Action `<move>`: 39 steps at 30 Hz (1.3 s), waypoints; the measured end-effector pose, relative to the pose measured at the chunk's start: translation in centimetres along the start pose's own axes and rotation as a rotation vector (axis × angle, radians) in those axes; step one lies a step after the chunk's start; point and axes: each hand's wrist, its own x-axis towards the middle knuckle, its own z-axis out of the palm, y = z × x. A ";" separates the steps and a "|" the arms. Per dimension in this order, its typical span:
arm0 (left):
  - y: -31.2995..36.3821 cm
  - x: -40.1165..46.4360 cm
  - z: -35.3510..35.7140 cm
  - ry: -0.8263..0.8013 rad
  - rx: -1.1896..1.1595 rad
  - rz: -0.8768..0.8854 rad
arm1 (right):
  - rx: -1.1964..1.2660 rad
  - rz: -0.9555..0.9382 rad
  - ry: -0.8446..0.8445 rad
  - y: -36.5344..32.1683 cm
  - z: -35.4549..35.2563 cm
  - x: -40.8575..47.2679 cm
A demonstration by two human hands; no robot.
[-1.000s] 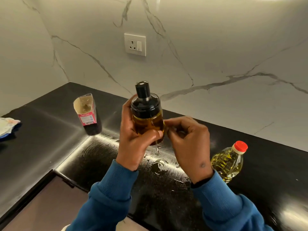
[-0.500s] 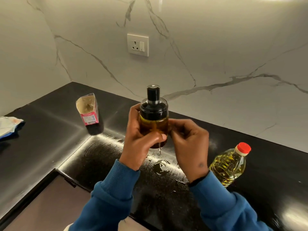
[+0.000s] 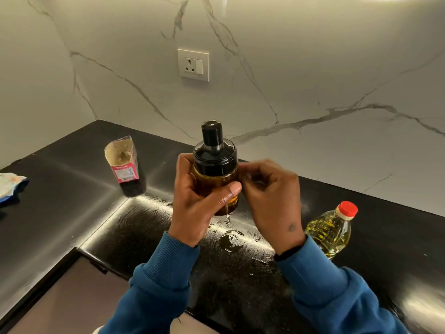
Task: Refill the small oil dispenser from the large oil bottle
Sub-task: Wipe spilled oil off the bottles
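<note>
The small oil dispenser [image 3: 215, 162], amber glass with a black cap and pump top, is held upright above the black counter. My left hand [image 3: 195, 203] grips its body, thumb across the front. My right hand [image 3: 269, 201] touches the dispenser's right side with curled fingers. Oil drips from the dispenser's base. The large oil bottle [image 3: 331, 230], clear with yellow oil and a red cap on, stands on the counter to the right, partly hidden by my right wrist.
Spilled oil [image 3: 231, 237] lies on the black counter [image 3: 72, 213] below the dispenser. An opened pink carton [image 3: 122, 162] stands at the left. A crumpled packet [image 3: 10, 184] lies at the far left edge. A wall socket [image 3: 193, 65] sits on the marble backsplash.
The dispenser has stayed in both hands, tilting slightly and then returning upright. The view shifted a little. The large bottle has not moved.
</note>
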 end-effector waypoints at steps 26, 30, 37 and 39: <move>-0.9 0.1 -0.6 0.063 -0.153 -0.186 | 0.028 -0.042 0.053 -1.4 0.0 -0.6; -1.1 0.0 -0.4 0.019 -0.075 -0.159 | 0.058 0.004 0.149 -0.9 0.5 1.6; -0.5 0.5 -1.1 0.026 0.055 -0.097 | 0.011 0.158 0.019 1.0 0.9 -1.5; -0.8 0.4 -1.1 0.022 0.058 -0.116 | 0.033 0.113 0.041 0.3 0.9 -1.6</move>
